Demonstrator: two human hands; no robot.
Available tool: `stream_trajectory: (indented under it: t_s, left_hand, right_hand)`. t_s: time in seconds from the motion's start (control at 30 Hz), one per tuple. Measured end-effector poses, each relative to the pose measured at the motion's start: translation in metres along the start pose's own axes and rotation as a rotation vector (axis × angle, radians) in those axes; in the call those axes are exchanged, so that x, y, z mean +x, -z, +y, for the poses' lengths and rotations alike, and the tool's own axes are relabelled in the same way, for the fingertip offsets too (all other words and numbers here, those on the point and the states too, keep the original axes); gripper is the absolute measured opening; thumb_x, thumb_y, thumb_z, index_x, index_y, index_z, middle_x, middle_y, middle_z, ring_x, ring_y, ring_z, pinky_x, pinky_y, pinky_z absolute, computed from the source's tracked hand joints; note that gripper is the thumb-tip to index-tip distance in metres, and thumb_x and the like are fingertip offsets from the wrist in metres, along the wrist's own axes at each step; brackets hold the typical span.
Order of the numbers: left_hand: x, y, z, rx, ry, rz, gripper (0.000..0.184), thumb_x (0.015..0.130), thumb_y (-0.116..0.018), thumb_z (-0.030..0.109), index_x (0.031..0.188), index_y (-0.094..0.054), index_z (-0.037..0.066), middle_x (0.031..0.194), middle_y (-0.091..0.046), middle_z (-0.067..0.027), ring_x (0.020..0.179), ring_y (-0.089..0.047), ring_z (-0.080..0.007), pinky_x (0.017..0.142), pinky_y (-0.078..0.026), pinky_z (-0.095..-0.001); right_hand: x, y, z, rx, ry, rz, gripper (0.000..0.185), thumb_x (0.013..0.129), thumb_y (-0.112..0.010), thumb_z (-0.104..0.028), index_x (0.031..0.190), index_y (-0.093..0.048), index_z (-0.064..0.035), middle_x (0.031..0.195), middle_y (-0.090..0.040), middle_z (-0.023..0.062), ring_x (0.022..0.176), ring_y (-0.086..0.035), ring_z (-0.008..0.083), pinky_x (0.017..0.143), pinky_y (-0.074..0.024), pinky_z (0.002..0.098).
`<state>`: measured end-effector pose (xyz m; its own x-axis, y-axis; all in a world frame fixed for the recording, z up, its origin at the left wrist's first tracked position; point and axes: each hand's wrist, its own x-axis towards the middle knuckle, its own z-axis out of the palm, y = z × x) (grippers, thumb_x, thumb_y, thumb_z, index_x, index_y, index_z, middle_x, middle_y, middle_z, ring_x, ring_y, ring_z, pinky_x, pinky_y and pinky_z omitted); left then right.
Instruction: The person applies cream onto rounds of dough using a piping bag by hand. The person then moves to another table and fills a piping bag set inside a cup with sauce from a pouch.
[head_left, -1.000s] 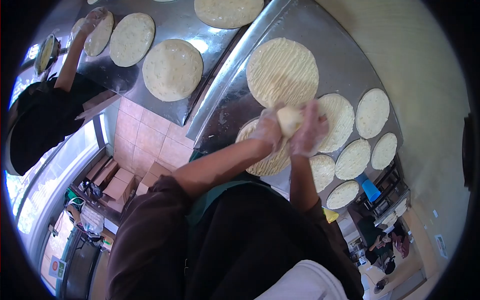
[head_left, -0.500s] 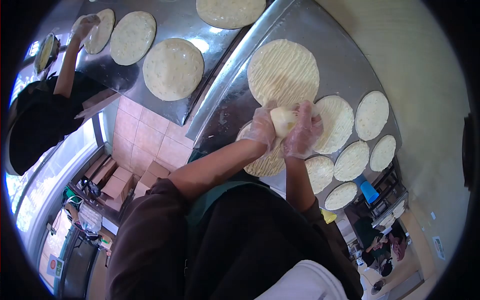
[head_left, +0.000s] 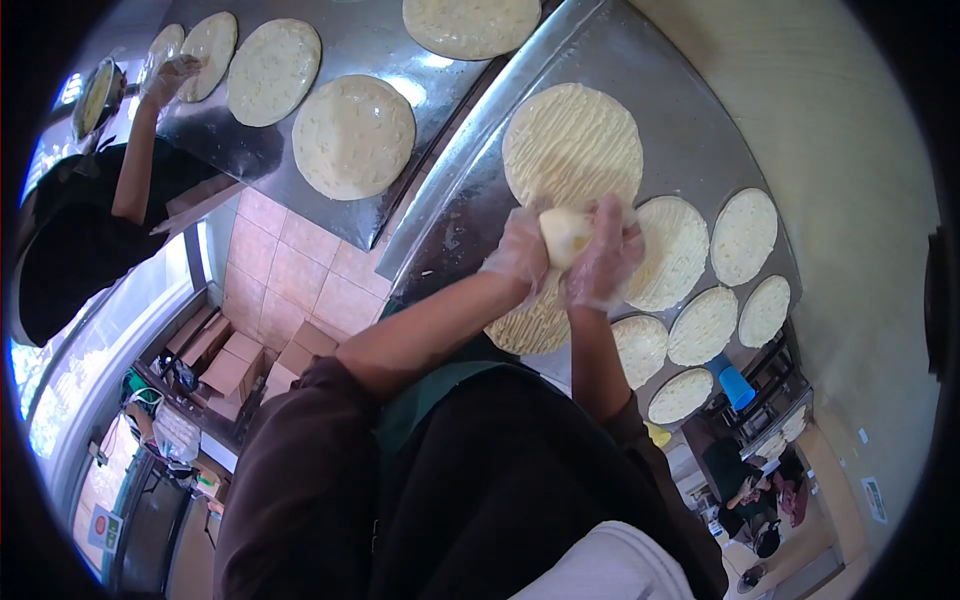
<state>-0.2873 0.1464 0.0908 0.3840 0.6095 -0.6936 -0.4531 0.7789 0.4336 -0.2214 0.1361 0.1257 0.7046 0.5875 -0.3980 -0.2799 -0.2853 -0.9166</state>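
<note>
Left hand point(head_left: 520, 248) shifted slightly outward | right hand point(head_left: 604, 262) opposite | fingers point(head_left: 607, 222) curled around dough ball point(head_left: 562, 238)

At right, smooth beige wall point(head_left: 820, 150) with small notice point(head_left: 874, 499) lower down; at upper left, metal table point(head_left: 350, 40) catching white glare point(head_left: 408, 90); narrow gap, then second metal table point(head_left: 690, 120), grey and dull, reaching toward wall; below gap, pinkish square floor tiles point(head_left: 255, 260) with pale joints; near tiles, brown cardboard boxes point(head_left: 232, 370); along left edge, large windows point(head_left: 50, 415), bright with light from outside; at lower left, sign point(head_left: 104, 527) with red round mark; at lower right, dark rack point(head_left: 780, 375)
</note>
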Motion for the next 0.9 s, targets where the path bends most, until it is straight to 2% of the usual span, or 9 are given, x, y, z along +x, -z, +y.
stream_trajectory:
  t_s: [0.13, 0.27, 0.37, 0.47, 0.53, 0.63, 0.73, 0.8, 0.9]
  left_hand:
    - [0.072, 0.016, -0.045, 0.609, -0.48, 0.045, 0.037, 0.089, -0.041, 0.032, 0.109, -0.049, 0.002, 0.092, -0.06, -0.0119, 0.083, -0.059, -0.0202, 0.074, -0.049, -0.0301]
    - [0.092, -0.021, 0.012, 1.138, -0.543, 0.122, 0.034, 0.089, -0.039, 0.027, 0.113, -0.045, 0.004, 0.089, -0.059, -0.0128, 0.081, -0.058, -0.0199, 0.07, -0.049, -0.0295]
    - [0.103, 0.0, -0.014, 0.507, -0.375, 0.135, 0.034, 0.088, -0.042, 0.023, 0.116, -0.042, 0.003, 0.088, -0.058, -0.0122, 0.081, -0.058, -0.0192, 0.069, -0.049, -0.0302]
    - [0.058, 0.032, -0.026, 0.714, -0.22, 0.13, 0.032, 0.089, -0.041, 0.025, 0.113, -0.044, 0.004, 0.091, -0.057, -0.0116, 0.082, -0.058, -0.0181, 0.069, -0.049, -0.0296]
    - [0.012, 0.028, -0.009, 0.038, 0.084, 0.173, 0.032, 0.09, -0.04, 0.03, 0.108, -0.048, 0.005, 0.094, -0.057, -0.0107, 0.084, -0.058, -0.0183, 0.071, -0.049, -0.0291]
    - [-0.018, 0.025, -0.005, -0.268, 0.149, 0.084, 0.029, 0.087, -0.045, 0.029, 0.098, -0.054, 0.004, 0.085, -0.058, -0.0115, 0.08, -0.058, -0.0208, 0.069, -0.048, -0.0303]
    - [-0.064, -0.009, 0.02, -0.434, 0.411, -0.312, 0.026, 0.086, -0.048, 0.031, 0.094, -0.053, 0.007, 0.085, -0.058, -0.0074, 0.081, -0.057, -0.0185, 0.07, -0.047, -0.03]
    - [-0.088, -0.002, 0.005, 0.801, -0.504, -0.498, 0.029, 0.088, -0.043, 0.033, 0.101, -0.052, 0.008, 0.094, -0.056, -0.0072, 0.089, -0.056, -0.0189, 0.077, -0.046, -0.03]
    - [-0.119, -0.028, -0.011, 0.208, -0.021, -0.624, 0.032, 0.09, -0.039, 0.032, 0.108, -0.049, 0.008, 0.102, -0.055, -0.0078, 0.095, -0.054, -0.0195, 0.083, -0.045, -0.03]
  right_hand:
    - [0.024, -0.016, -0.027, -0.089, 0.068, 0.015, 0.023, 0.081, -0.058, -0.025, 0.073, -0.055, -0.0032, 0.069, -0.055, 0.0052, 0.063, -0.053, 0.0129, 0.057, -0.0455, 0.0274]
    - [0.084, -0.037, -0.025, -0.068, 0.279, 0.049, 0.025, 0.081, -0.056, -0.027, 0.073, -0.055, -0.0033, 0.07, -0.055, 0.0054, 0.061, -0.053, 0.0135, 0.053, -0.0451, 0.0281]
    - [0.063, -0.039, -0.033, -0.257, 0.175, 0.078, 0.025, 0.081, -0.056, -0.027, 0.075, -0.055, -0.0029, 0.073, -0.055, 0.0058, 0.06, -0.053, 0.0141, 0.053, -0.045, 0.0281]
    - [0.017, -0.026, -0.012, -0.057, -0.015, 0.029, 0.027, 0.081, -0.056, -0.027, 0.075, -0.055, -0.0014, 0.076, -0.055, 0.0057, 0.061, -0.053, 0.015, 0.056, -0.0448, 0.0269]
    - [-0.012, -0.011, -0.003, -0.1, -0.018, -0.025, 0.028, 0.081, -0.056, -0.027, 0.075, -0.055, 0.0001, 0.076, -0.056, 0.0052, 0.062, -0.053, 0.0151, 0.059, -0.0447, 0.0262]
    - [-0.036, 0.015, -0.016, -0.178, 0.191, -0.3, 0.024, 0.081, -0.054, -0.022, 0.079, -0.055, 0.0017, 0.076, -0.058, 0.0069, 0.064, -0.055, 0.0169, 0.059, -0.045, 0.0276]
    - [-0.068, 0.023, -0.052, -0.307, 0.732, -0.264, 0.019, 0.082, -0.049, -0.016, 0.082, -0.056, 0.0017, 0.078, -0.061, 0.0108, 0.07, -0.059, 0.0207, 0.068, -0.0463, 0.0307]
    - [-0.077, 0.04, -0.081, -0.262, 0.903, -0.375, 0.018, 0.084, -0.044, -0.009, 0.085, -0.058, 0.0018, 0.082, -0.062, 0.0144, 0.078, -0.061, 0.025, 0.082, -0.0426, 0.0344]
    - [-0.111, 0.065, -0.092, -0.012, 0.756, -0.317, 0.016, 0.086, -0.043, -0.01, 0.088, -0.056, 0.0003, 0.08, -0.06, 0.0114, 0.077, -0.058, 0.0211, 0.083, -0.0411, 0.0336]
